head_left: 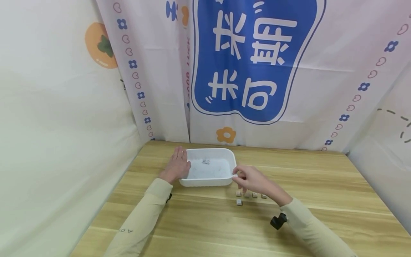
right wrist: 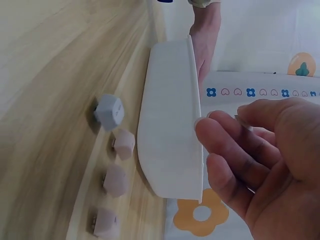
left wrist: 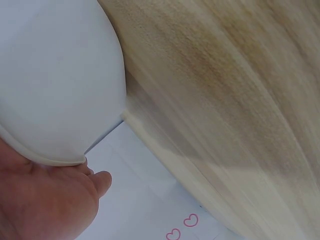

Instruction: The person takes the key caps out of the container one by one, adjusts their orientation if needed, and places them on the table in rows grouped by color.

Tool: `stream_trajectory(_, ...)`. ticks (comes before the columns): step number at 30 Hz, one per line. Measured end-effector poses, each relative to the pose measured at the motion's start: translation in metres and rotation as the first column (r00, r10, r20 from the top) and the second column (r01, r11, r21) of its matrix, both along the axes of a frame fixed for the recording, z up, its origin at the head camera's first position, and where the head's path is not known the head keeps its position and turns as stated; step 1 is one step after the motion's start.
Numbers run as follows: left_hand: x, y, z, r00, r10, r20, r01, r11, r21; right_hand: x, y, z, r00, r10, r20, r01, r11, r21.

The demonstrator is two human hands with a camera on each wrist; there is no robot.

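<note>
A white plastic basin (head_left: 207, 182) sits on the wooden table. My left hand (head_left: 177, 165) rests along the basin's left rim, fingers stretched away from me; the left wrist view shows its palm against the rim. At the right end of the basin, my right hand (head_left: 252, 179) pinches a small pale keycap (head_left: 235, 175) between thumb and fingertips, close to the rim. In the right wrist view the fingers mostly hide this keycap (right wrist: 243, 122). Several small keycaps (head_left: 206, 161) lie together inside the basin.
More keycaps, pinkish and grey, stand on the table below my right hand: a short row (head_left: 254, 195) and a grey keycap (head_left: 239, 202) nearer me. The wooden table (head_left: 205, 221) ends at a printed curtain (head_left: 167, 117) behind the basin. Plain white cloth hangs at the left.
</note>
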State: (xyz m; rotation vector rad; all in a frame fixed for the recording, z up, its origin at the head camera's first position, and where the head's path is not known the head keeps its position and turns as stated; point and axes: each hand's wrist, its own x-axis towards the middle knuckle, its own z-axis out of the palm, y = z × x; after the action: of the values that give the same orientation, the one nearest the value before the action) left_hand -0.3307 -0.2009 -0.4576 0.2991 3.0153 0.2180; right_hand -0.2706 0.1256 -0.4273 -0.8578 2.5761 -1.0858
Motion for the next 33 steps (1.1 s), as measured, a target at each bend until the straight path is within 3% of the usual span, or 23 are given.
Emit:
stream_trajectory(18, 0.0, 0.0, 0.0, 1.0, -0.014, -0.022, 0.013, 1.0, -0.013, 0.016, 0.029, -0.019, 0.999, 0.02, -0.048, -0.018, 0.999, 0.047)
stream_trajectory(33, -0.002, -0.001, -0.004, 0.999, -0.022, -0.033, 0.021, 1.0, -0.017, 0.028, 0.044, -0.034, 1.0, 0.009, -0.018, -0.008, 0.996, 0.093)
